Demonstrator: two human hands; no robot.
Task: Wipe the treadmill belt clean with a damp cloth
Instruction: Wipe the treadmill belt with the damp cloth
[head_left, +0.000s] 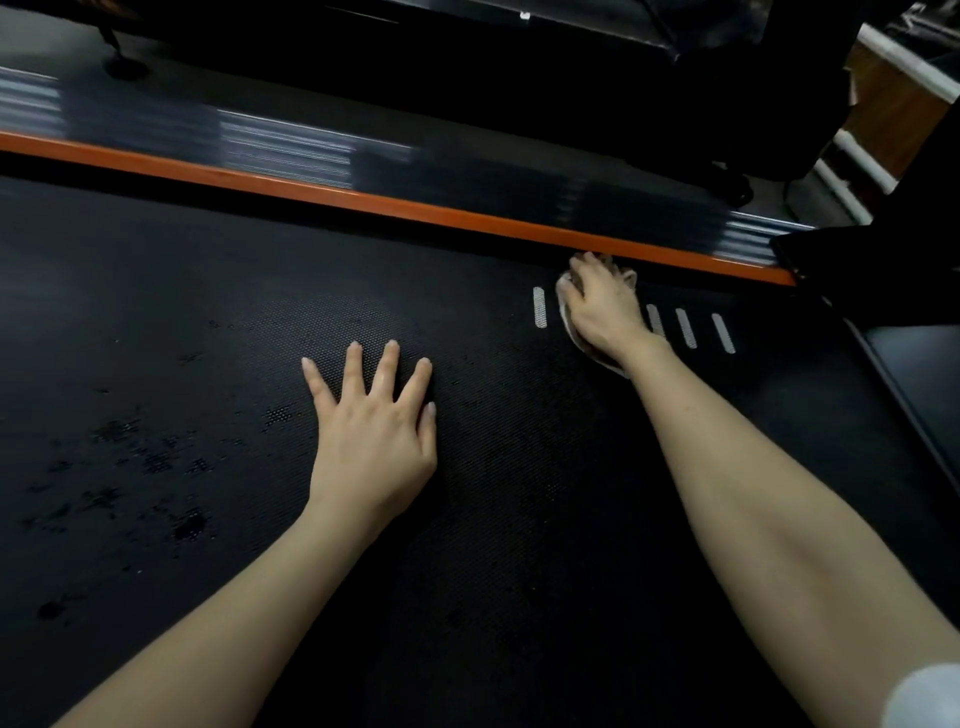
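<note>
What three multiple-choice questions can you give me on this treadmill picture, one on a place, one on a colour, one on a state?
1. Where is the cloth?
A. on the floor
B. under the right hand, by the far edge of the belt
C. lying alone mid-belt

2. What colour is the strip along that edge?
A. blue
B. green
C. orange

3. How is the left hand?
A. flat on the belt, fingers spread
B. clenched in a fist
C. gripping a bottle

Answers: B, cloth peeks out beneath the right hand; C, the strip is bright orange; A, its straight fingers lie splayed.
</note>
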